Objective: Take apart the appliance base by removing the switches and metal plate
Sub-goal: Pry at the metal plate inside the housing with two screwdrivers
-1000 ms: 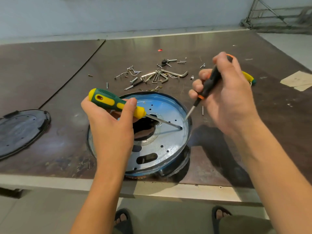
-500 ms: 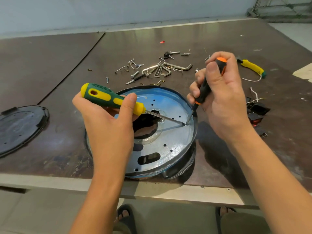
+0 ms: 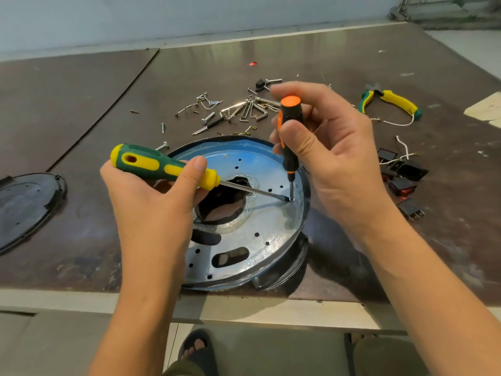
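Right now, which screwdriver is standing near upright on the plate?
The orange-and-black screwdriver in the right hand, tip down on the metal plate. The green-and-yellow screwdriver in the left hand lies nearly flat.

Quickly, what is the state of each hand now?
Left hand: closed on the green-yellow screwdriver.
Right hand: closed on the black-orange screwdriver.

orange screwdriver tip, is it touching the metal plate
Touching: the head view shows the orange screwdriver standing upright with its tip planted on the metal plate near the right rim, no gap visible.
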